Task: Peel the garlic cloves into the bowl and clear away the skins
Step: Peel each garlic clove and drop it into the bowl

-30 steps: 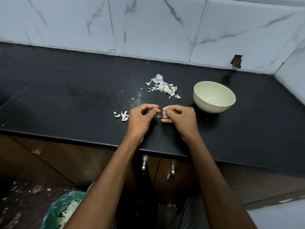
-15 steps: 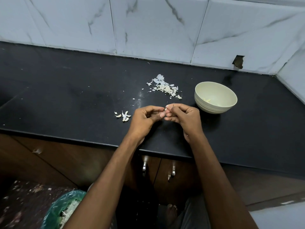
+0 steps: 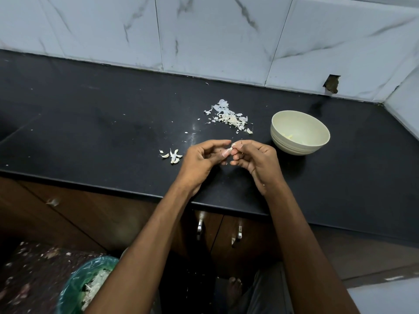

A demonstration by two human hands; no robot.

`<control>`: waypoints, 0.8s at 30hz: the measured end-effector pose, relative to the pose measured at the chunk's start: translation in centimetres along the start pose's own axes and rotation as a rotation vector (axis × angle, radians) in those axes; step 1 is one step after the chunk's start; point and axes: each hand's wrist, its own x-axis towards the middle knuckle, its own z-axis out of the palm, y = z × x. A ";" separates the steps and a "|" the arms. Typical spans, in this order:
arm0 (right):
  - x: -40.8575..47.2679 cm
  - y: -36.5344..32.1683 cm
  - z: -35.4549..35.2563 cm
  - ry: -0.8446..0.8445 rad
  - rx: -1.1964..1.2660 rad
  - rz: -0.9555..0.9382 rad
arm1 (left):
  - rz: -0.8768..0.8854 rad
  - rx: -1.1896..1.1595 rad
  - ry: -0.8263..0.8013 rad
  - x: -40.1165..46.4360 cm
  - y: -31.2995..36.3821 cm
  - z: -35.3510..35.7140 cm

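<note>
One garlic clove (image 3: 227, 151) is pinched between the curled fingertips of the left hand (image 3: 202, 160) and right hand (image 3: 255, 160), its long axis running left to right. One bowl (image 3: 299, 131) stands right of the grip; one skin pile (image 3: 229, 117) lies beyond it, unpeeled cloves (image 3: 173, 155) left, on the desk (image 3: 90, 132).

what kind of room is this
Most likely a home kitchen: a black stone counter backed by marble-look wall tiles, wooden cabinets below, and a lined waste bin holding garlic skins.
</note>
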 end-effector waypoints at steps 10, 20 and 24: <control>0.1 0.2 0.0 0.020 -0.041 -0.010 | -0.014 0.011 0.031 -0.2 0.1 0.0; 0.8 1.2 0.3 0.215 -0.127 -0.092 | -0.066 -0.010 0.128 0.0 0.2 0.3; 0.9 1.7 0.2 0.267 -0.185 -0.118 | -0.068 -0.088 0.179 0.0 0.2 0.2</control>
